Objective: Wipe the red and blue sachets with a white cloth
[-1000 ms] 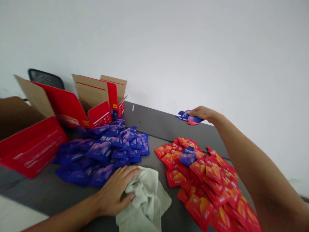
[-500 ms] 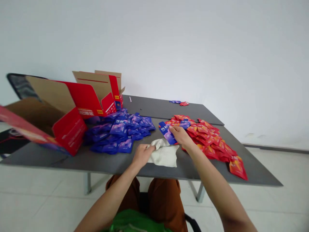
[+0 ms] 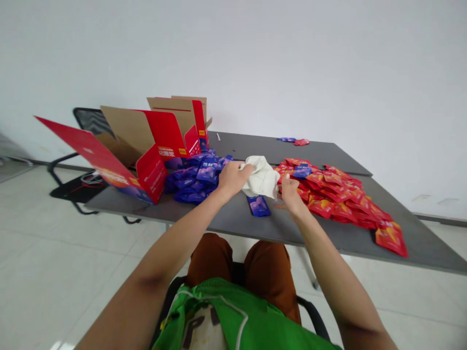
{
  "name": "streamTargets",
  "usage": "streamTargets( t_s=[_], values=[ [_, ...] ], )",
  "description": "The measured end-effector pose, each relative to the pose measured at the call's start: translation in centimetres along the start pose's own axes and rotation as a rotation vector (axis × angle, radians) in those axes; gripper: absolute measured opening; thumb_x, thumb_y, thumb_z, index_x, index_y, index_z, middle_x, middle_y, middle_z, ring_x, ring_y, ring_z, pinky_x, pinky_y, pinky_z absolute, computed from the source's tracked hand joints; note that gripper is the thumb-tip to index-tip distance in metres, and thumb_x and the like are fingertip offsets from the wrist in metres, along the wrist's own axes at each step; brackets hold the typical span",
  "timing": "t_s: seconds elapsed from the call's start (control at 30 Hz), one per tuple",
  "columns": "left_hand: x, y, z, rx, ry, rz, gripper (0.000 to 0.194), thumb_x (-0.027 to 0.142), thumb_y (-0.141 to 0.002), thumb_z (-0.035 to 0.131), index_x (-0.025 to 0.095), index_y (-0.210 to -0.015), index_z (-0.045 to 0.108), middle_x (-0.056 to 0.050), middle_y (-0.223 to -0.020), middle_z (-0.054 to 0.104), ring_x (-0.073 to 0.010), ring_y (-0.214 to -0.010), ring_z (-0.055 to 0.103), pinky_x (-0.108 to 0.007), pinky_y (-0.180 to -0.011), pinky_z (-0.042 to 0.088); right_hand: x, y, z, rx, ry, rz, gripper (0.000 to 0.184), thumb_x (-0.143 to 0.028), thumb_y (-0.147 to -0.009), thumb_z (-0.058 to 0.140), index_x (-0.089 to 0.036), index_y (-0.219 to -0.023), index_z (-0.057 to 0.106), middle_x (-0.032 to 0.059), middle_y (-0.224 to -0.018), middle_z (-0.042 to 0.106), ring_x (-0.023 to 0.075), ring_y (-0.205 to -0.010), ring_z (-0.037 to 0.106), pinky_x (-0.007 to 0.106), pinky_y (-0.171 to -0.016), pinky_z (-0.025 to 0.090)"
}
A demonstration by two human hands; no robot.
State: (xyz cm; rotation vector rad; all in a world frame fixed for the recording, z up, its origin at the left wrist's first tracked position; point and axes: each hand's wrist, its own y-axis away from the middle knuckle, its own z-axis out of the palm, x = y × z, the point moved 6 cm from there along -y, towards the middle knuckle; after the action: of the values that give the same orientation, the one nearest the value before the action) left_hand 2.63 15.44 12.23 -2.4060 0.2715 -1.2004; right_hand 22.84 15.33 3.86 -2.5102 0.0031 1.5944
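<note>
cloth (image 3: 264, 178) spreads from left grip (image 3: 232, 179), partly hiding blue sachet (image 3: 259, 207).

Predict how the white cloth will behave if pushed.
The white cloth is likely floppy: it bunches and creases at the left hand. It may be light, as its edges look thin. It probably won't roll, having loose, irregular folds.

Boxes (image 3: 166, 131): surface (image 3: 233, 216), left
Left sachet heap (image 3: 199, 178): beside boxes
Right heap (image 3: 339, 199): right of cloth (image 3: 260, 180)
Lone sachet (image 3: 259, 207): before cloth
Far sachets (image 3: 301, 142): behind right heap
</note>
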Motion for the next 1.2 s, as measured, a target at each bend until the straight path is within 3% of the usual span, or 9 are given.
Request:
streamTargets(
  t_s=[0.1,0.17,0.3,0.4,0.57,0.73,0.87,1.03,1.2],
  values=[
    [-0.4,0.5,4.9,-0.199,0.105,0.067,0.038,0.044,-0.081,0.05,0.015,-0.056,0.05,0.002,-0.053,0.043,-0.0094,-0.055,0.04,-0.023,-0.051,0.023,-1.0,-0.8,0.0,-0.05,-0.269,0.002,0.075,-0.073,-0.084,0.04,-0.022,-0.137,0.025,0.0125,-0.125,0.051,0.0169,-0.085,0.061,0.026,-0.065,0.051],
    [-1.4,1.2,6.6,-0.255,0.203,0.025,0.032,0.043,-0.08,0.051,0.013,-0.069,0.058,0.0,-0.063,0.054,-0.0105,-0.059,0.047,-0.021,-0.053,0.029,-1.2,-1.4,0.3,-0.075,-0.345,-0.015,0.079,-0.063,-0.072,0.062,-0.018,-0.132,0.036,0.0097,-0.113,0.059,0.0159,-0.08,0.06,0.025,-0.066,0.049],
    [-4.2,3.5,5.6,-0.015,0.247,-0.234,0.034,0.031,-0.084,0.042,0.015,-0.111,0.057,-0.006,-0.101,0.064,-0.0133,-0.074,0.059,-0.025,-0.066,0.043,0.4,-1.7,-0.9,0.001,-0.346,-0.011,0.058,-0.053,-0.067,0.065,-0.011,-0.107,0.06,0.0076,-0.093,0.065,0.0155,-0.074,0.058,0.024,-0.065,0.047],
    [-3.5,6.9,4.4,0.094,-0.131,-0.162,0.03,0.021,-0.082,0.045,0.019,-0.107,0.059,-0.006,-0.108,0.062,-0.0185,-0.091,0.059,-0.031,-0.082,0.043,0.6,-0.3,-2.6,0.041,-0.31,-0.135,0.054,-0.052,-0.074,0.063,-0.012,-0.11,0.065,0.0073,-0.097,0.066,0.0178,-0.081,0.06,0.026,-0.071,0.047],
    [-0.7,12.7,7.2,-0.193,-0.537,0.141,0.036,0.015,-0.081,0.047,0.022,-0.113,0.062,-0.008,-0.119,0.059,-0.0258,-0.109,0.049,-0.04,-0.089,0.038,0.5,2.0,-2.6,0.032,-0.083,-0.167,0.057,-0.048,-0.078,0.066,-0.015,-0.123,0.061,0.0068,-0.107,0.066,0.0211,-0.093,0.061,0.03,-0.081,0.047],
    [-1.0,13.5,8.7,-0.331,-0.682,0.115,0.027,0.015,-0.086,0.043,0.019,-0.094,0.069,-0.01,-0.108,0.062,-0.0264,-0.102,0.048,-0.042,-0.082,0.039,-0.6,2.4,2.0,-0.11,0.517,-0.257,0.051,-0.036,-0.08,0.066,-0.028,-0.129,0.055,0.0075,-0.118,0.056,0.0226,-0.1,0.057,0.031,-0.086,0.044],
    [-1.0,13.0,9.3,-0.373,-0.668,0.055,0.034,0.01,-0.087,0.038,0.016,-0.097,0.069,-0.01,-0.106,0.063,-0.0254,-0.1,0.049,-0.04,-0.082,0.042,-1.0,0.1,5.2,-0.247,0.822,-0.234,0.048,-0.043,-0.077,0.07,-0.031,-0.122,0.059,0.011,-0.121,0.047,0.0265,-0.103,0.054,0.034,-0.088,0.043],
    [-0.5,13.5,9.4,-0.254,-0.685,0.043,0.041,0.007,-0.086,0.036,0.012,-0.115,0.065,-0.012,-0.107,0.064,-0.0265,-0.102,0.048,-0.047,-0.105,0.031,-2.1,-3.6,7.0,-0.2,0.931,-0.155,0.048,-0.048,-0.084,0.064,-0.022,-0.123,0.055,0.014,-0.108,0.055,0.0267,-0.096,0.057,0.035,-0.081,0.046],
    [-0.7,14.6,8.8,-0.095,-0.64,0.068,0.043,0.01,-0.083,0.043,0.011,-0.121,0.063,-0.009,-0.117,0.064,-0.0253,-0.101,0.049,-0.046,-0.117,0.012,-2.2,-2.0,6.9,-0.216,1.005,-0.19,0.037,-0.039,-0.088,0.06,-0.022,-0.12,0.055,0.0117,-0.11,0.056,0.0237,-0.096,0.056,0.032,-0.083,0.045]
  ],
)
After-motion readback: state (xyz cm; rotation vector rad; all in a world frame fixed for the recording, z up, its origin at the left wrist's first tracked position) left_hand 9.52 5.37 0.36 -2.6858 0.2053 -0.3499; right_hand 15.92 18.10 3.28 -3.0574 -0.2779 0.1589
